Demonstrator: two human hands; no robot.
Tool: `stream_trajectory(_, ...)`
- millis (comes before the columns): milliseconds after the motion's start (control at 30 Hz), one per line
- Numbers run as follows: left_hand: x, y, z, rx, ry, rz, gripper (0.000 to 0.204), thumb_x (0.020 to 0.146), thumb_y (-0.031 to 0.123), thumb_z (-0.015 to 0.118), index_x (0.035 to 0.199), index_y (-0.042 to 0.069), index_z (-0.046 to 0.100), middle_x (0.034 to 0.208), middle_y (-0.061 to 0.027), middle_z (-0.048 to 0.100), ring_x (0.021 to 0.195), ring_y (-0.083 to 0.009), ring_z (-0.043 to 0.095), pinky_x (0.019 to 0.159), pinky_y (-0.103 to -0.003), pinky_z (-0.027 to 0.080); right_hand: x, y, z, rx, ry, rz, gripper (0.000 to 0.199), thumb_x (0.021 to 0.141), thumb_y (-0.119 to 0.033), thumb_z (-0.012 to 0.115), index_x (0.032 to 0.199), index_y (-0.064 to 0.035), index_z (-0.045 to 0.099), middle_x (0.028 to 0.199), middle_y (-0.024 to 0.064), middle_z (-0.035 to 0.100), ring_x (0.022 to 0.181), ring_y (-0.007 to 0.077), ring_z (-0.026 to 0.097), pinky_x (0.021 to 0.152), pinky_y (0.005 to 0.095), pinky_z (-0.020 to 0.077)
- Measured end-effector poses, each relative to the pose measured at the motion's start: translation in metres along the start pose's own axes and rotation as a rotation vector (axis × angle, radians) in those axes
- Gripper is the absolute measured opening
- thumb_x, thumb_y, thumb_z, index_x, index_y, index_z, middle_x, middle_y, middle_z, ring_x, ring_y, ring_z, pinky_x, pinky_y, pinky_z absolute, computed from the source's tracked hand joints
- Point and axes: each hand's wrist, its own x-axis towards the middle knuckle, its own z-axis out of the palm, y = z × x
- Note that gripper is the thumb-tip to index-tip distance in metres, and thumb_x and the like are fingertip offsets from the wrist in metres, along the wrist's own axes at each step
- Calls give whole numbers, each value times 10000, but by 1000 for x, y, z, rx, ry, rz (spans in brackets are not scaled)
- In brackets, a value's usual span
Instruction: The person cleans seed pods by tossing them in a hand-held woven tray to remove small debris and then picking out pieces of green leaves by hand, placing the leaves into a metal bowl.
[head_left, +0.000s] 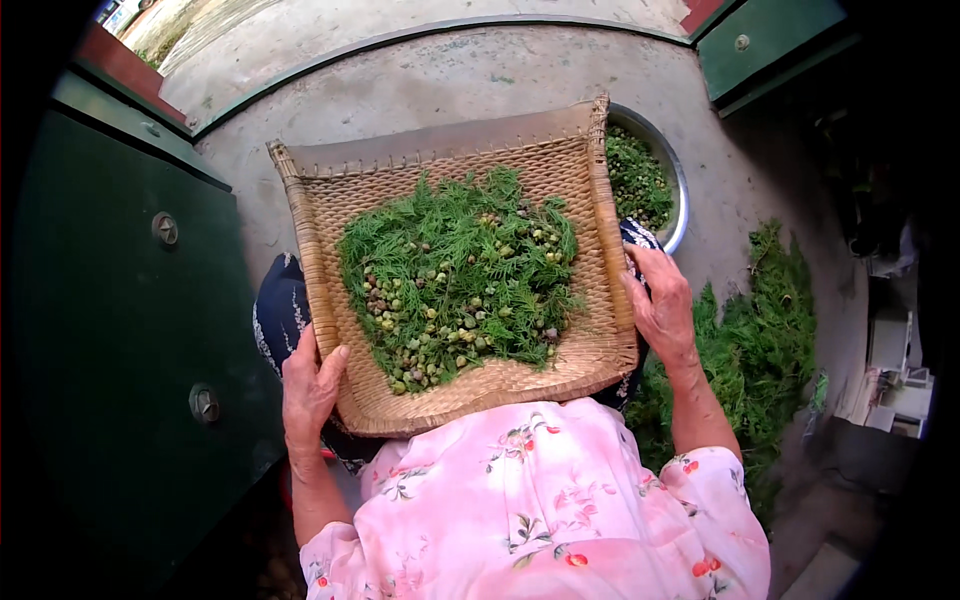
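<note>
A woven winnowing basket (590,365) rests across my lap, its far edge a straight pale strip. Green conifer sprigs (460,240) lie heaped in its middle, mixed with small round green and brownish cones (440,345), thickest toward the near left. My left hand (310,392) grips the basket's left rim, thumb over the top and fingers out of sight on the outer side. On the right rim, my right hand (660,305) is closed round the edge, with its thumb and fingertips against the side.
A round metal basin (680,200) of cones and green bits stands beyond the basket's right side. Cut green branches (760,350) are piled on the floor to my right. Dark green doors (130,300) stand at left and far right (770,45), with a raised threshold (420,38) between them.
</note>
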Motion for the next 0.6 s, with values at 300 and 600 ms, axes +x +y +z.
stream_trajectory(300, 111, 18, -12, 391, 451, 372, 231, 855, 194, 618, 1029, 42, 629, 1014, -153, 634, 903, -338, 606, 769, -369, 477, 124, 23, 127, 85, -164, -95, 311, 786, -163, 633, 1055, -11, 594, 985, 182, 615, 950, 335, 594, 813, 435, 483)
stream_trajectory(600, 143, -17, 21, 324, 468, 436, 197, 822, 126, 630, 994, 34, 655, 1031, -123, 652, 975, -308, 601, 854, -362, 468, 138, -44, 207, -62, -260, 92, 369, 785, -339, 675, 1011, -51, 626, 1027, 188, 573, 1011, 362, 542, 850, 451, 471)
